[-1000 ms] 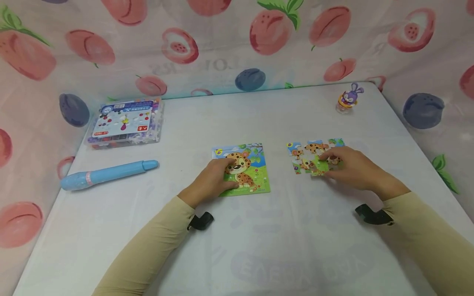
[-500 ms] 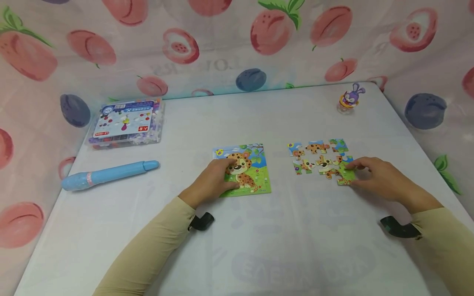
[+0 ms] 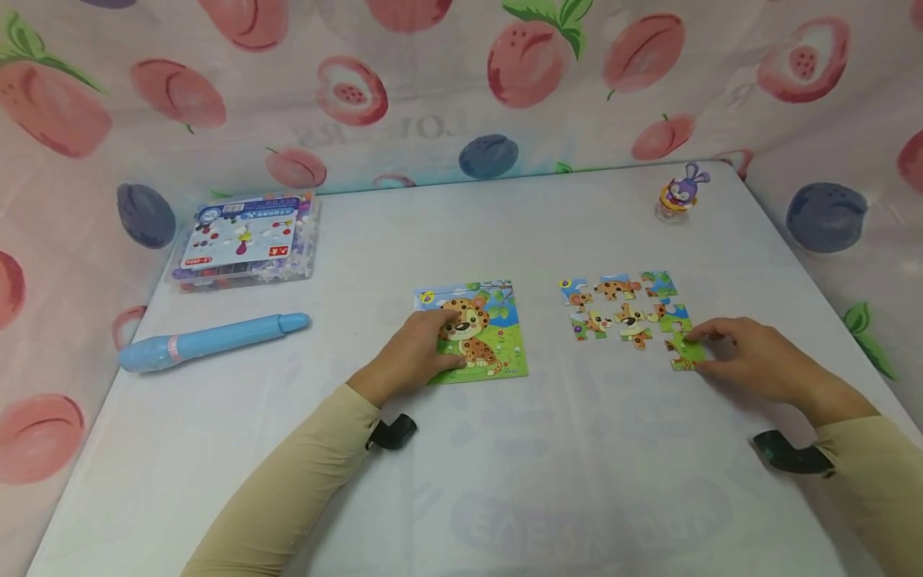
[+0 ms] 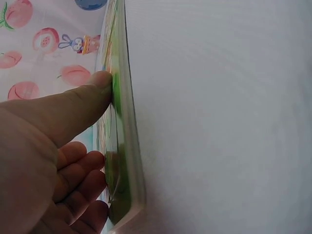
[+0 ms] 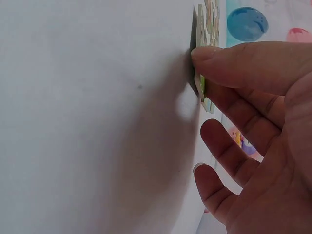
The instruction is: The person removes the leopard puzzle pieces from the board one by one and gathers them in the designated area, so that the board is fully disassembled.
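A square leopard picture puzzle board (image 3: 501, 340) lies flat at the middle of the table in the head view. My left hand (image 3: 409, 351) rests on its left part, and the left wrist view shows thumb and fingertips touching the board's face. To the right, a green corner puzzle piece (image 3: 682, 353) is pinched at its right edge between thumb and forefinger of my right hand (image 3: 757, 361). It lies at the lower right of several loosely spaced puzzle pieces (image 3: 617, 287) with parts of a leopard picture. In the right wrist view the remaining fingers are spread and touch nothing.
A clear plastic case (image 3: 245, 240) of small coloured parts is at the back left. In front of it lies a light blue microphone-shaped tube (image 3: 223, 340). A purple rabbit figurine (image 3: 679, 192) stands at the back right. Fruit-print cloth (image 3: 425, 88) walls the table's back and sides.
My right hand has moved right and slightly toward me, carrying the corner piece from over the middle pieces to the lower right of the group. The left hand has stayed on the board.
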`<state>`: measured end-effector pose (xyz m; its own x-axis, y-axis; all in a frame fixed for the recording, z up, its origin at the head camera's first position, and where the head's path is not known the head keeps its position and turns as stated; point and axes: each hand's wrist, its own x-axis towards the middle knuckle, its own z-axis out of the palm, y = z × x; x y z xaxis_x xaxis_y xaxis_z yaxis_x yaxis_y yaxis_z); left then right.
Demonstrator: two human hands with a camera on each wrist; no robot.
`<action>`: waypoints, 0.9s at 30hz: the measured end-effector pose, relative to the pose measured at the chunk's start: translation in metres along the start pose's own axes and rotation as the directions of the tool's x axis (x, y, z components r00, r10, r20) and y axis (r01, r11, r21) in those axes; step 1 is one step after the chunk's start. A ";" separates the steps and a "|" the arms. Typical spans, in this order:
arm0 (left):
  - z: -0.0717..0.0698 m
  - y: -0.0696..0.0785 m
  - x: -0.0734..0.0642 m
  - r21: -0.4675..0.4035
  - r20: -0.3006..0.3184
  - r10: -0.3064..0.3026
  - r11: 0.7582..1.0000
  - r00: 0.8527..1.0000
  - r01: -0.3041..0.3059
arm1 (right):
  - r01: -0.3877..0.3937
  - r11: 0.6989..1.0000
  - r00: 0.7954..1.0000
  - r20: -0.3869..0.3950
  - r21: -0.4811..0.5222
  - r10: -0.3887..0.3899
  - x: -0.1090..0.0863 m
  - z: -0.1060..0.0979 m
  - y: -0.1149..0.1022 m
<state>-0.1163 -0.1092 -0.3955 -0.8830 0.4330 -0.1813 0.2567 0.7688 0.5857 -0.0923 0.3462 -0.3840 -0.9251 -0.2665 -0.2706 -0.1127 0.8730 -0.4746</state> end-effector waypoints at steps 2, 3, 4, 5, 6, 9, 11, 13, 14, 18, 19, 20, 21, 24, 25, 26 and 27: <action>0.000 0.000 0.000 -0.003 0.000 0.000 1.000 1.000 0.000 | 0.000 1.000 1.000 0.002 -0.001 0.000 -0.001 0.000 0.000; 0.001 0.000 0.000 -0.003 -0.001 0.000 1.000 1.000 0.000 | 0.002 1.000 1.000 0.000 -0.002 -0.002 -0.001 0.001 0.001; 0.001 0.000 0.000 -0.003 -0.002 0.001 1.000 1.000 -0.001 | 0.001 1.000 1.000 0.000 -0.006 -0.001 -0.001 0.001 0.001; 0.001 0.000 0.000 -0.003 -0.002 0.002 1.000 1.000 -0.002 | 0.002 1.000 1.000 -0.001 -0.009 -0.002 -0.002 0.001 0.001; 0.001 0.000 0.000 -0.003 -0.001 0.001 1.000 1.000 -0.001 | 0.002 1.000 1.000 -0.002 -0.012 -0.002 -0.002 0.001 0.001; 0.000 0.000 -0.001 -0.004 -0.003 0.008 1.000 1.000 -0.008 | -0.003 1.000 1.000 -0.001 -0.019 0.003 -0.003 0.001 0.002; 0.000 0.000 -0.001 -0.006 -0.003 0.012 1.000 1.000 -0.012 | -0.005 1.000 1.000 -0.002 -0.024 0.005 -0.004 0.000 0.003; 0.000 0.000 -0.001 -0.007 -0.001 0.011 1.000 1.000 -0.011 | -0.008 1.000 1.000 -0.001 -0.027 0.008 -0.005 0.000 0.004; 0.000 0.000 -0.001 -0.005 -0.002 0.012 1.000 1.000 -0.012 | -0.008 1.000 1.000 -0.003 -0.030 0.008 -0.005 0.000 0.005; 0.000 0.001 -0.001 0.000 -0.003 0.010 1.000 1.000 -0.010 | -0.016 1.000 1.000 -0.011 -0.026 0.015 -0.007 0.000 0.007; 0.000 0.001 -0.001 0.002 -0.005 0.010 1.000 1.000 -0.010 | -0.017 1.000 1.000 -0.013 -0.025 0.017 -0.007 0.000 0.008; 0.000 0.001 -0.001 0.002 -0.005 0.010 1.000 1.000 -0.010 | -0.018 1.000 1.000 -0.015 -0.025 0.018 -0.007 0.000 0.008; 0.000 0.001 -0.001 0.001 -0.005 0.007 1.000 1.000 -0.007 | -0.022 0.999 1.000 -0.016 -0.023 0.021 -0.007 0.000 0.009; 0.000 0.001 -0.001 0.003 -0.005 0.004 1.000 1.000 -0.004 | -0.030 0.999 0.999 -0.017 -0.017 0.030 -0.007 0.000 0.009; 0.000 0.001 -0.001 0.003 -0.004 0.002 1.000 1.000 -0.002 | -0.031 0.999 0.999 -0.016 -0.016 0.030 -0.007 0.000 0.009; 0.000 0.001 -0.001 0.002 -0.003 0.001 1.000 1.000 -0.001 | -0.032 0.999 0.999 -0.017 -0.014 0.032 -0.007 0.000 0.009; 0.000 0.001 -0.001 0.003 -0.004 0.001 1.000 1.000 -0.001 | -0.034 0.999 0.999 -0.017 -0.012 0.034 -0.007 -0.001 0.009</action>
<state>-0.1151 -0.1090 -0.3941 -0.8842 0.4321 -0.1773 0.2590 0.7695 0.5837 -0.0874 0.3557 -0.3858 -0.9345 -0.2295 -0.2721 -0.0853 0.8865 -0.4549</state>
